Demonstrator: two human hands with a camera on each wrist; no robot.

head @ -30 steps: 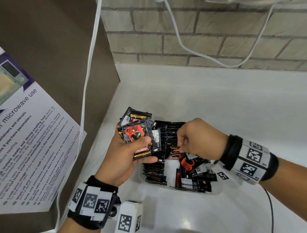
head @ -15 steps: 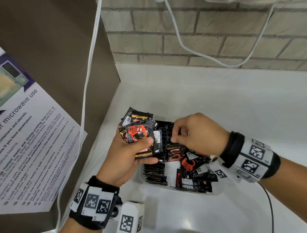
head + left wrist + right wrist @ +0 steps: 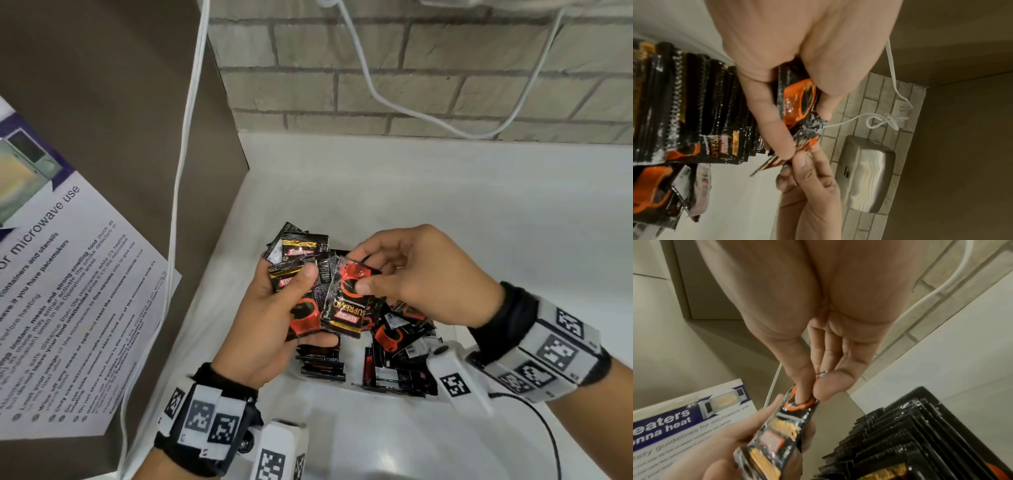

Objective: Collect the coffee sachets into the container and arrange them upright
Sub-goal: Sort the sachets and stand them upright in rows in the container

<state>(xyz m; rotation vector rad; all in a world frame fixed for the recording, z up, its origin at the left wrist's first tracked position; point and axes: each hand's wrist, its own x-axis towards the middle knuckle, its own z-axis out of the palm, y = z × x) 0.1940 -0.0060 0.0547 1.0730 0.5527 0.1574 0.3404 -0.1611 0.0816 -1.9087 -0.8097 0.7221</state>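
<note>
Head view: left hand (image 3: 270,329) clasps a fanned bundle of black sachets (image 3: 301,260); right hand (image 3: 421,274) pinches one black-and-red sachet (image 3: 346,305) (thumb on front) above the white counter's (image 3: 445,205) container (image 3: 363,387).

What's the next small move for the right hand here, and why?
Probably lay the pinched black-and-red coffee sachet onto the fanned stack of sachets in the left hand. The right hand already holds it against that stack, above the sachet-filled white container.
</note>
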